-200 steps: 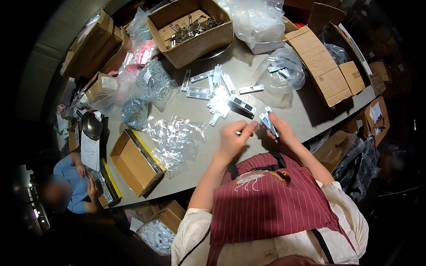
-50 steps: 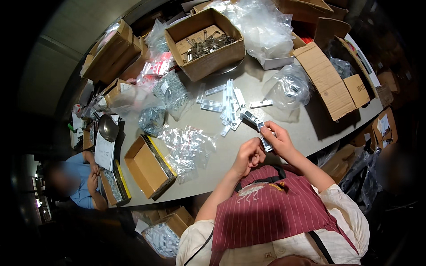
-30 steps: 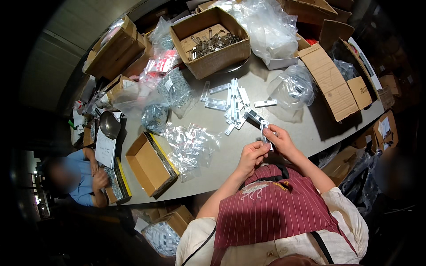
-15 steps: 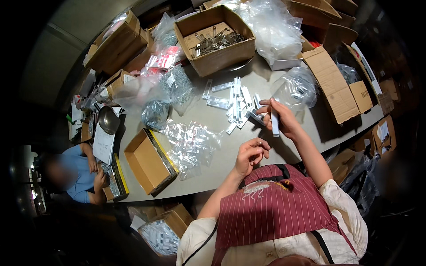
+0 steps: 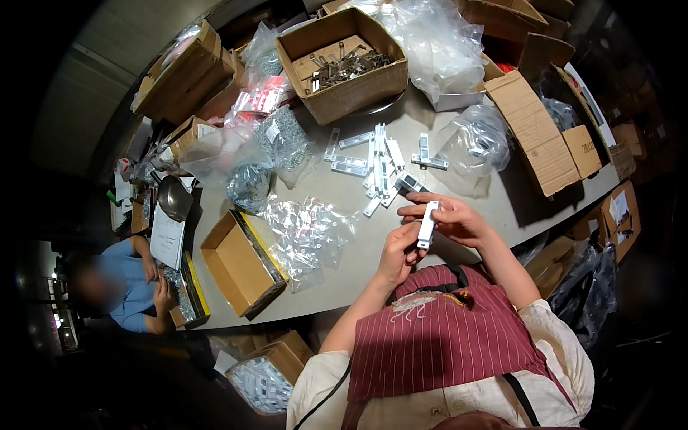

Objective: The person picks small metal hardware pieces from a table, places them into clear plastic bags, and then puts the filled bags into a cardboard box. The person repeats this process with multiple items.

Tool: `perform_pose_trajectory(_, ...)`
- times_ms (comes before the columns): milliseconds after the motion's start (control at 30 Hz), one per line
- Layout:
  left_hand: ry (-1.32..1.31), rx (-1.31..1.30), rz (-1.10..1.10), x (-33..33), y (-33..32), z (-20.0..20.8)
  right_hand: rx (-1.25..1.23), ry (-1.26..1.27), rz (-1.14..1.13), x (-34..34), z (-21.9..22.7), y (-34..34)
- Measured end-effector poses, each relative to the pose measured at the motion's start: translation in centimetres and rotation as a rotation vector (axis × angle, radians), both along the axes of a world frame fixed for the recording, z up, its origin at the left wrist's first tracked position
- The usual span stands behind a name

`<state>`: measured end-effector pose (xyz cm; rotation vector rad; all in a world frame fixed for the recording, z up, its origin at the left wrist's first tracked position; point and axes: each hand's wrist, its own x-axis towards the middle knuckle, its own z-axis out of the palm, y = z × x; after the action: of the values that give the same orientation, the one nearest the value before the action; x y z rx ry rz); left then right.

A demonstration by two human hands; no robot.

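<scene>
Close in front of my apron, a slim white rectangular plastic piece (image 5: 428, 223) is held upright between my two hands. My right hand (image 5: 462, 223) grips it along its side with thumb and fingers. At its lower end, the curled fingers of my left hand (image 5: 399, 252) close against it; whether they also hold something small is hidden. Just beyond my fingers lies a dark-faced piece (image 5: 411, 183). Farther out is a loose heap of similar white pieces (image 5: 378, 166), with a crossed pair (image 5: 429, 159) to its right.
A cardboard box of metal clips (image 5: 344, 100) stands at the back. Clear bags (image 5: 304, 240) of small parts and an open shallow box (image 5: 240, 261) lie left. A crumpled bag (image 5: 474, 150) and cardboard boxes (image 5: 534, 136) are right. A person in blue (image 5: 132, 283) sits far left.
My right hand has drawn the white piece back toward me and down to my left hand, which now meets it. The crossed pair on the table has come into view.
</scene>
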<state>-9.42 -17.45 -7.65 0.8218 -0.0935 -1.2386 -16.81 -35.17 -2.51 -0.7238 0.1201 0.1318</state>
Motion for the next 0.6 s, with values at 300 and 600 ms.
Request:
perform_pose_trajectory(300,-0.283,0.212,-0.131,1.2,0.5,-1.9,-0.659,0.237,-0.314,-1.3,-1.5,-0.1)
perform_pose_trajectory(600,-0.359,0.113,-0.069,2.3,-1.0,2.1,-0.606,0.04,-0.251,-0.9,-4.0,1.7)
